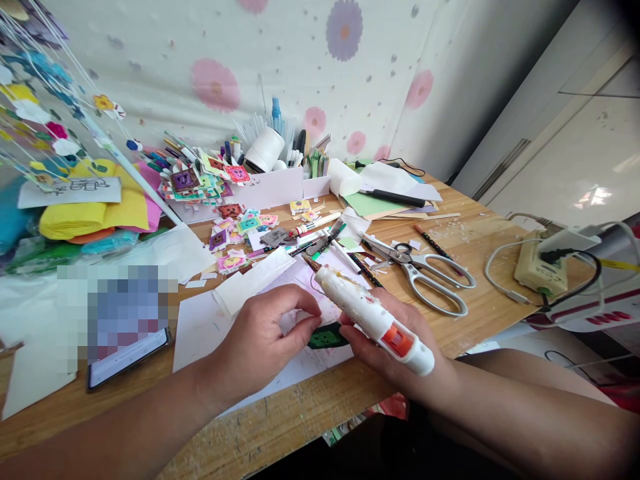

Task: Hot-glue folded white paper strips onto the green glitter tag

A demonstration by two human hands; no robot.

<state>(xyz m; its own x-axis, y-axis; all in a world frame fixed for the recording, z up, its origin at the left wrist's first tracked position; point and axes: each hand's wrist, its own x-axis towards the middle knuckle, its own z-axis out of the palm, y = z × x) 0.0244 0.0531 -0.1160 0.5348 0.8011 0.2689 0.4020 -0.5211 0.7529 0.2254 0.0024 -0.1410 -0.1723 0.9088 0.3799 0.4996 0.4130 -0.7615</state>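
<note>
My right hand is wrapped around a white glue gun with an orange part showing in its side, its nozzle slanting up and away to the left. The thumb of that same hand reaches the right end of a small dark green piece, which sits between my 2 hands, above a large white sheet. My left hand curls in from the other side, thumb and forefinger meeting at the tips by the piece's left end — whether they pinch it I cannot tell. Just past the gun, on the wooden table, lie big scissors with silvery handles, blades pointing away to the left, and a dark pencil beyond them. Farther back, small coloured cards are heaped beside a white box, and a black-handled tool rests on papers. A phone lies left of the sheet — most of its screen is blurred — and a power strip with cables is off to my right.
</note>
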